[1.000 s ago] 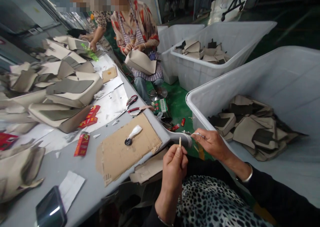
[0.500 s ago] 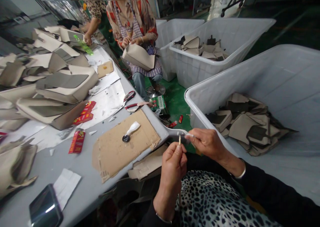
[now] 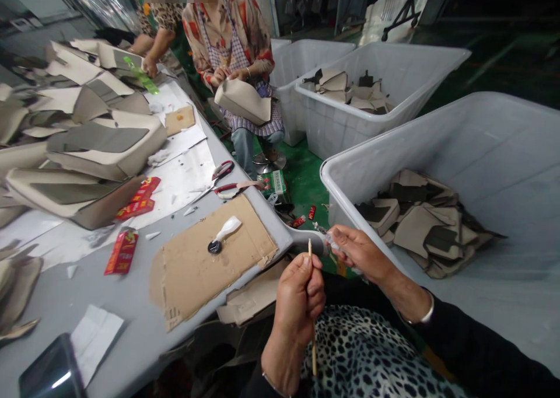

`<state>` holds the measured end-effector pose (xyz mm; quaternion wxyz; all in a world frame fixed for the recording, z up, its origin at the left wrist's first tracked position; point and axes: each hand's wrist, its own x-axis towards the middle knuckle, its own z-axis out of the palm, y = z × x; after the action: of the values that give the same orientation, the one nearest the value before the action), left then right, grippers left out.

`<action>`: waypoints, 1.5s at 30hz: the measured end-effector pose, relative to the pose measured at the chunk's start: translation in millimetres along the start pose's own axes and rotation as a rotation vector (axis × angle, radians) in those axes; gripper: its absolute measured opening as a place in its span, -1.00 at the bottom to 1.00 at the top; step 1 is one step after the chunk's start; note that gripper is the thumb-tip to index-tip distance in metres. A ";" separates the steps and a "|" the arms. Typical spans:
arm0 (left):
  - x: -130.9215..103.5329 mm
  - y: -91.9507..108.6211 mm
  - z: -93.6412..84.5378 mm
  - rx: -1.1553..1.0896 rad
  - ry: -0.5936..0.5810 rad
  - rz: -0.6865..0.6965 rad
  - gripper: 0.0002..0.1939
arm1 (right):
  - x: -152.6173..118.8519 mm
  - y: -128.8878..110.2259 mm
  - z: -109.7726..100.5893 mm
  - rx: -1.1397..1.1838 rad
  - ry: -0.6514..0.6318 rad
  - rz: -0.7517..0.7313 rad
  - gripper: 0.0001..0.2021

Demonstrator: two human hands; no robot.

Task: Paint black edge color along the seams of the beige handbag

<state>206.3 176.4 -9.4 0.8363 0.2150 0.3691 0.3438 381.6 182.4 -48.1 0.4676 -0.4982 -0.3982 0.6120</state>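
Note:
My left hand [image 3: 297, 299] is closed around a thin wooden stick [image 3: 314, 351], which stands nearly upright with its tip above my thumb. Just to the right, my right hand [image 3: 361, 252] grips a crumpled piece of clear plastic [image 3: 335, 241], part of it hidden in the fingers. A small gap separates the plastic from the stick's tip. Beside my hands, a cardboard sheet [image 3: 196, 281] lies on the grey table [image 3: 149, 339]. On it rests a white spoon-like piece [image 3: 228, 227] with a dark blob [image 3: 214, 247] at its end.
Scissors [image 3: 223, 173], red packets [image 3: 121, 252] and a phone [image 3: 52, 369] lie on the table. Beige moulded pieces [image 3: 100, 147] are heaped at left. Grey bins [image 3: 437, 129] with more pieces stand at right. A co-worker [image 3: 231, 48] sits ahead holding a beige piece.
My right hand has drawn back from the stick's tip, and more of the clear plastic shows. The stick's lower end has come into sight below my left hand. The view has shifted slightly.

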 end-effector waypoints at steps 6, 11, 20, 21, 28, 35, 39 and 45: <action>-3.0 0.0 -1.3 -0.012 0.021 0.021 -0.74 | -0.1 -5.2 3.7 0.485 -0.022 0.128 -0.56; -3.2 0.6 -4.9 -0.030 0.056 0.045 -0.74 | -3.4 -2.2 5.5 0.445 -0.023 0.128 -0.57; -1.7 1.1 -7.5 -0.041 0.035 0.028 -0.74 | -4.7 0.7 2.5 -0.028 -0.019 -0.033 -0.53; -1.5 1.3 -7.6 -0.043 0.036 0.027 -0.74 | -4.6 -0.3 1.7 -0.075 -0.023 -0.054 -0.57; -0.4 0.6 -9.0 -0.053 0.033 0.010 -0.75 | -4.1 -3.1 -2.1 -0.305 -0.100 -0.169 -0.67; -0.4 -0.1 -11.7 -0.082 0.050 -0.007 -0.71 | -2.7 -0.9 -1.1 -0.761 0.009 -0.466 -0.75; -0.7 -1.0 -12.1 -0.096 0.047 -0.012 -0.70 | -5.3 -0.1 2.5 -0.884 -0.033 -0.593 -0.75; -1.6 -1.0 -6.5 -0.051 0.068 -0.013 -0.68 | -9.6 2.0 6.1 -1.057 -0.046 -0.710 -0.77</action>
<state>200.9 175.2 -13.4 0.8306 0.1793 0.3898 0.3550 375.9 172.4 -46.6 0.3245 -0.4862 -0.7971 0.1513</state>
